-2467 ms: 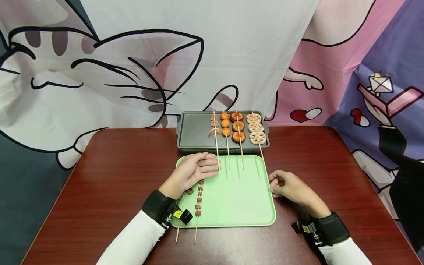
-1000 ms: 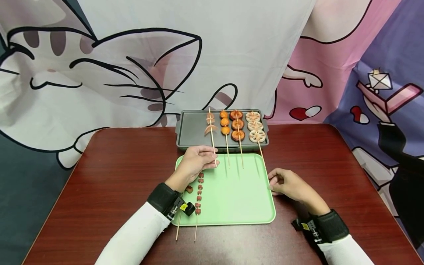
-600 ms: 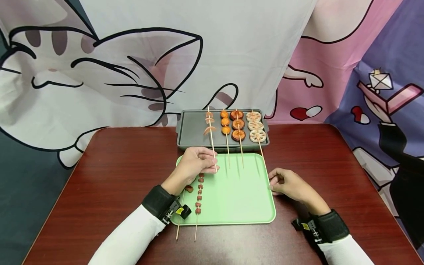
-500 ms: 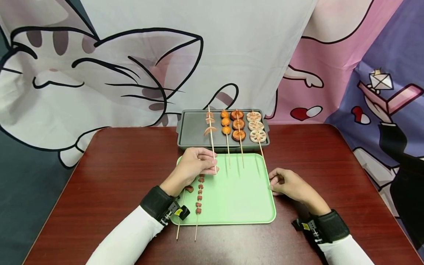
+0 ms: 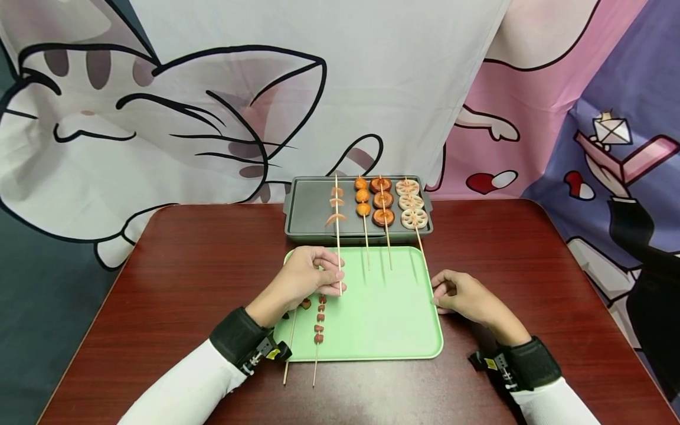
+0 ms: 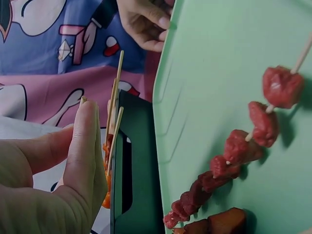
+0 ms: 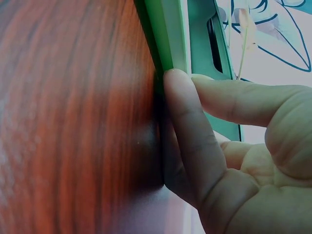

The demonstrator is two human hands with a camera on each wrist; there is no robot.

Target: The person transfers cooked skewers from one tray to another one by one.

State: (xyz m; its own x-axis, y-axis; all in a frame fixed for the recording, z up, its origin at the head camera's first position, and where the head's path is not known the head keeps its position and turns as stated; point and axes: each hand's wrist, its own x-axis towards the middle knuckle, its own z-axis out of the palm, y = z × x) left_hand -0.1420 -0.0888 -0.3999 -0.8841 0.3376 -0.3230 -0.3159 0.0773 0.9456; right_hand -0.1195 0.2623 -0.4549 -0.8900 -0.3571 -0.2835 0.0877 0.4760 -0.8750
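My left hand [image 5: 310, 273] pinches the bare lower end of a skewer [image 5: 337, 217] threaded with pale pink crescent-shaped pieces. Its upper part is over the left half of the grey grill pan [image 5: 313, 206]; whether it touches the pan, I cannot tell. My right hand [image 5: 461, 296] grips the right rim of the light green tray [image 5: 382, 330], thumb and finger on the edge in the right wrist view. On the tray's left side lies a skewer of small red meat chunks [image 6: 239, 146]. Beside it is a skewer with brownish pieces [image 6: 226, 222], partly hidden by my left hand and wrist.
On the pan's right half lie skewers of orange balls [image 5: 362, 195], browned round slices [image 5: 382, 201] and lotus root slices [image 5: 411, 202], their sticks reaching over the tray. Both stand on a reddish-brown wooden table [image 5: 212, 254]. A cartoon-printed cloth [image 5: 398, 88] hangs behind.
My left hand, open beside the crescent skewer earlier, has closed its fingers on the stick. It has shifted the skewer left and then a little toward me. My right hand stays at the tray rim.
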